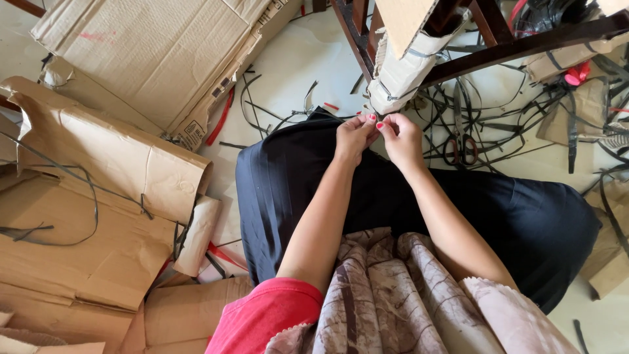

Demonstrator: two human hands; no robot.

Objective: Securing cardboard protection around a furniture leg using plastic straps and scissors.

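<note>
Wrapped cardboard bundle (405,73), bound in pale paper and dark strapping, hangs from the dark wooden frame (498,49) just above both hands, at the top centre of the view. Far left, flattened cardboard sheets (98,196) lie heaped on the pale floor (295,59), with a thin black strap (85,190) looped over them and a small cardboard roll (196,236) leaning at their edge. A red strip (221,119) lies by the upper sheet. The left hand (354,136) and the right hand (401,139) meet fingertip to fingertip just under the bundle, fingers pinched closed; what they pinch is too small to tell. Both forearms cross a dark skirt (524,216) spread over the lap. Right of the hands, scissors (462,147) rest on the floor among a tangle of black straps (504,108). Further right lie more cardboard pieces (606,262) and a red object (576,73). No container shows.
</note>
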